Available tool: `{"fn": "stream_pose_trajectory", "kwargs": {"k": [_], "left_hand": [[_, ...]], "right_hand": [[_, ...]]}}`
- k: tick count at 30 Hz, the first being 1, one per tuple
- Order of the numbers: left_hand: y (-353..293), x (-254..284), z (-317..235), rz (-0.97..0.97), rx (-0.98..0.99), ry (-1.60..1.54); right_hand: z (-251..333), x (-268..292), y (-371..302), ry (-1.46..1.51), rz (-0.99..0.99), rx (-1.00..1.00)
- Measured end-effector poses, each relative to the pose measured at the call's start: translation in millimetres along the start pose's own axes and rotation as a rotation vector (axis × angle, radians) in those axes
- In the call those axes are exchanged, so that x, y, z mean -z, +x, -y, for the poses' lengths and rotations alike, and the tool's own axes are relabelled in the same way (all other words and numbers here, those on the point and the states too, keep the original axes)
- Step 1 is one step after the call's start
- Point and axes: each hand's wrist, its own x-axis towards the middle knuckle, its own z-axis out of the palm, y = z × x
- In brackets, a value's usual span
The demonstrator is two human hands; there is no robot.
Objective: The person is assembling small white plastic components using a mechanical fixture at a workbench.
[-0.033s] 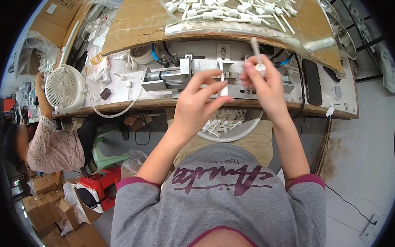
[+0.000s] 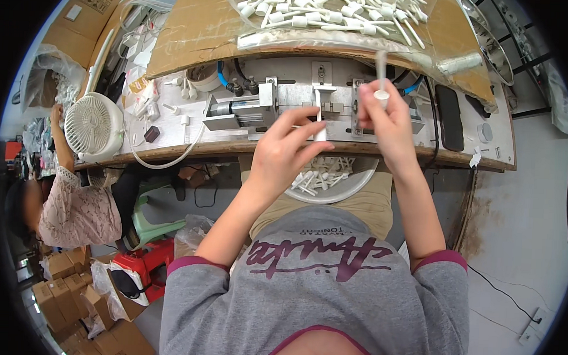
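Note:
My left hand [image 2: 284, 143] is bent around a white capped stick [image 2: 320, 132], its thumb and fingers at the near end. The stick's far part stands over the middle of a metal bench fixture [image 2: 242, 110]. Off to the right, my right hand [image 2: 391, 122] is closed on another white piece, a capped applicator [image 2: 381, 95]. Its round cap shows above the fingers, and its thin stem points away from me, smeared by motion. The right hand is beside the fixture's right block.
White capped sticks [image 2: 327, 17] pile up on cardboard at the back. A bowl [image 2: 352, 193] of similar pieces rests on my lap. A white fan [image 2: 94, 126] stands left, a black phone [image 2: 449, 119] right. A co-worker [image 2: 79, 211] sits at far left.
My right hand has shifted slightly right and toward me with its capped applicator, whose stem is now more upright. The left hand stays nearly in place at the fixture.

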Motion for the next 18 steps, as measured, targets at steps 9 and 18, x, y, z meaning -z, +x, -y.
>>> {"fn": "stream_pose_trajectory", "kwargs": {"k": [9,18], "left_hand": [[-5,-20,33,0.112,-0.189,0.487],[0,-11,18,0.102,-0.090,0.349]], "right_hand": [[-1,15,-17,0.222,0.129,-0.079],[-21,-6,-29,0.012,-0.021,0.045]]}}
